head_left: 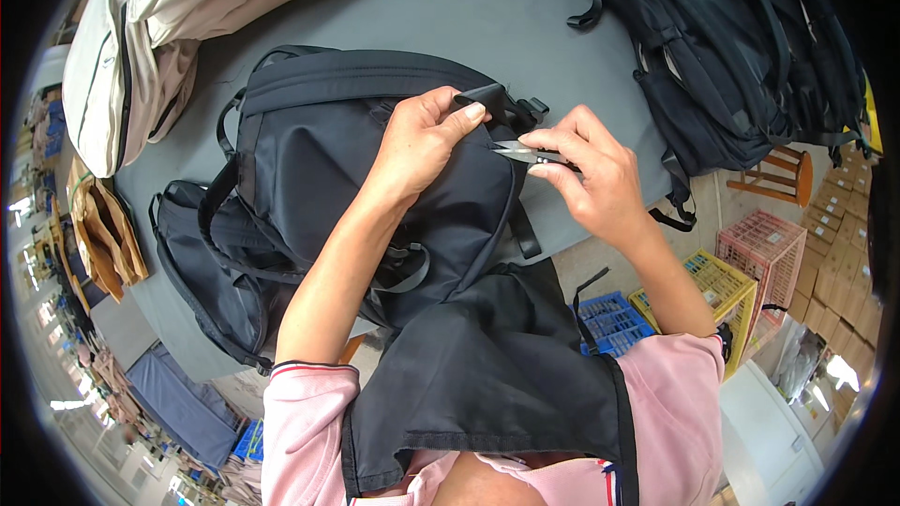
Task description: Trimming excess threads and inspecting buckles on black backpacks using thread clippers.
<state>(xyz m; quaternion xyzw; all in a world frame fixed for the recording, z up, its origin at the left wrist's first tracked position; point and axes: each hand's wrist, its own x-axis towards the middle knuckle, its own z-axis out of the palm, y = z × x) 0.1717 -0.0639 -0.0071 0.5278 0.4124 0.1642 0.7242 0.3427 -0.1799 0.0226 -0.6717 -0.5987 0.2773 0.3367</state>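
A black backpack [309,145] lies on the grey table in front of me, its lower end against my dark apron. My left hand [424,142] pinches a black fabric flap [483,98] at the bag's right side, thumb on top. In my right hand [586,169] is a small pair of thread snips [521,152], their metal blades pointing left at the bag's fabric just below the flap. Whether the blades touch a thread is too small to tell. Just beyond the flap sits a black buckle [532,109] on the bag's edge.
Behind lies a grey tabletop [422,0]. Cream bags [103,84] are at the far left, black backpacks [703,47] at the far right. Another black bag [202,267] lies to the left. Below the table's right edge stand blue [609,319], yellow [712,290] and pink crates [761,248] and a wooden stool [783,178].
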